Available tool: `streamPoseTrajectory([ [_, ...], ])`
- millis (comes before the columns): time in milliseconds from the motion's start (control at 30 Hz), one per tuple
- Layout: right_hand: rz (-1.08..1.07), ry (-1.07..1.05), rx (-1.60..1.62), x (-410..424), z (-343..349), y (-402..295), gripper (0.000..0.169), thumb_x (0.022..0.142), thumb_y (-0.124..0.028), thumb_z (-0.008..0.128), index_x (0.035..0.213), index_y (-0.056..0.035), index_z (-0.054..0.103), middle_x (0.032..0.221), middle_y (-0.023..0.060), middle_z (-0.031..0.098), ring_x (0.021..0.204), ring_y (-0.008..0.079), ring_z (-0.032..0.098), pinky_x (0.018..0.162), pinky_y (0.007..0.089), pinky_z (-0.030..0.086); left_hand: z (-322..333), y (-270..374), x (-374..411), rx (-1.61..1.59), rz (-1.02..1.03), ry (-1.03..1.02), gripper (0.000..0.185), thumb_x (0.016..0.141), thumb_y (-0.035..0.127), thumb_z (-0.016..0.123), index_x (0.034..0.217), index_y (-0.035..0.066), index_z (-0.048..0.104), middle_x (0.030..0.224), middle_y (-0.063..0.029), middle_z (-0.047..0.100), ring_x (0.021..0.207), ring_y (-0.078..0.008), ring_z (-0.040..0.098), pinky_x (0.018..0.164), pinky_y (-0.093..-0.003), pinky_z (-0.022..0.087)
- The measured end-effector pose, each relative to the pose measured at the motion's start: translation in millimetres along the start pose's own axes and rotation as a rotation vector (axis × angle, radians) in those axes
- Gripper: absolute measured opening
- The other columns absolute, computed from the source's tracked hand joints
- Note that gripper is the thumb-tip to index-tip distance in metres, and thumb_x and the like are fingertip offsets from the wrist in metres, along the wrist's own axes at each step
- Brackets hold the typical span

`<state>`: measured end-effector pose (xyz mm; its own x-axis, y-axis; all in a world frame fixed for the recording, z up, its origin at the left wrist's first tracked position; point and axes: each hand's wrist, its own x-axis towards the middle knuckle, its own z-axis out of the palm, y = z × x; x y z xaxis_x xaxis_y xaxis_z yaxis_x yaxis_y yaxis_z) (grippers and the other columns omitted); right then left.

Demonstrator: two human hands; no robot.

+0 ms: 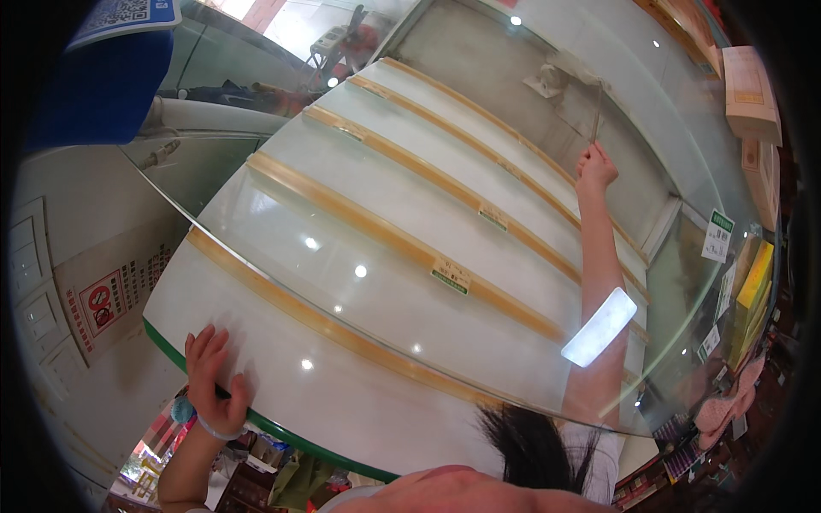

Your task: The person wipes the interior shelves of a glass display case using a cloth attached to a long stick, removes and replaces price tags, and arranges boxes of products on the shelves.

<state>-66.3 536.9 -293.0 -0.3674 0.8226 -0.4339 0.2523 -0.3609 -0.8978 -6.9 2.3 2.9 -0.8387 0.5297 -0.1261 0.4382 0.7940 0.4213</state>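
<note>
My right hand (596,168) grips a thin stick-like handle (596,118), seen through glass at the far side of a display case. The handle's far end meets a whitish patch (580,69), too blurred to name. A crumpled white paper or cloth (550,81) lies on the grey floor of the case (474,54), left of the handle. Below my right forearm run white stepped shelves (385,199) edged with yellow-brown strips (359,215). My left hand (215,385) rests with fingers apart on the lowest white shelf (333,410), beside its green edge (288,436).
A glass pane's edge (269,279) crosses above the lowest shelf and over my right arm. Price tags (450,274) sit on the strips. Boxes (750,96) stand at the right beyond curved glass. A blue stand (102,90) bearing a printed code is at upper left.
</note>
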Motion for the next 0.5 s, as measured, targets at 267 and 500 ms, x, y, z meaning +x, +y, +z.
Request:
streamPoseTrajectory([
  [267, -0.155, -0.264, -0.088, -57.0, 40.0, -22.8, 0.022, 0.080, -0.008, 0.054, 0.101, -0.0009, 0.058, 0.060, 0.0016, 0.051, 0.042, 0.0044, 0.039, 0.035, 0.0190, 0.027, -0.1, -1.6, -2.0, 0.009, -0.027, -0.011, 0.039, 0.067, 0.003, 0.047, 0.106, -0.001, 0.044, 0.110, -0.0204, 0.051, 0.108, -0.0401, 0.043, 0.096, -0.0517, 0.021],
  [500, -0.036, -0.103, -0.024, -25.9, 23.2, -3.9, 0.023, 0.080, -0.008, 0.053, 0.101, -0.0013, 0.059, 0.058, 0.0000, 0.051, 0.044, 0.0052, 0.041, 0.038, 0.0198, 0.031, -2.0, -1.2, -1.9, -0.020, -0.006, 0.000, 0.037, 0.073, 0.007, 0.046, 0.110, 0.002, 0.044, 0.112, -0.0185, 0.050, 0.111, -0.0369, 0.041, 0.098, -0.0511, 0.018],
])
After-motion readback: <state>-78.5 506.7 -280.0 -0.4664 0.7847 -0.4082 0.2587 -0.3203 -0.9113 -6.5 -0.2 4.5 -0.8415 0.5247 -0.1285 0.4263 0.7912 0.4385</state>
